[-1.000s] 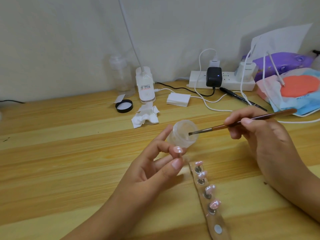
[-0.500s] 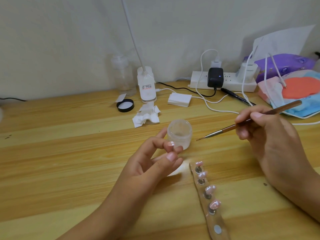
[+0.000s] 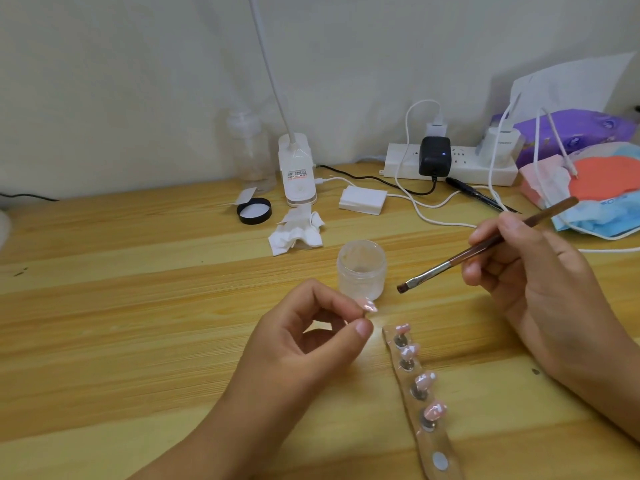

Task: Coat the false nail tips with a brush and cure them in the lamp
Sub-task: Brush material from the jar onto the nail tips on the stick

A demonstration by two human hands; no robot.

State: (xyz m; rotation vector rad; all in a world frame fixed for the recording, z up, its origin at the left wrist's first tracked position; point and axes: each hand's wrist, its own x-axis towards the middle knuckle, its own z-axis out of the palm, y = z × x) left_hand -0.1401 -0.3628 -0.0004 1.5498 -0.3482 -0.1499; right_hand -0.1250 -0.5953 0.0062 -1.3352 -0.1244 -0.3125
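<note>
Left hand (image 3: 311, 344) curls, thumb and fingertips pinching one pink false nail tip (image 3: 367, 305) just above the table (image 3: 104, 306); how the tip is mounted I cannot tell. Right hand (image 3: 530, 271) grips a flat brush (image 3: 485, 249) pen-fashion, its bristles aimed toward the held tip but apart from it.

Between the hands, just beyond the left fingertips, stands an open clear jar (image 3: 361, 271). Near the right wrist lies a holder strip (image 3: 440, 459) carrying four more pink tips.

This looks like the coating step. Next, the bristles must meet the pinched tip in a light, even stroke.

Beyond the left hand stands a white gooseneck lamp (image 3: 298, 171); its label is too small to read.
</note>
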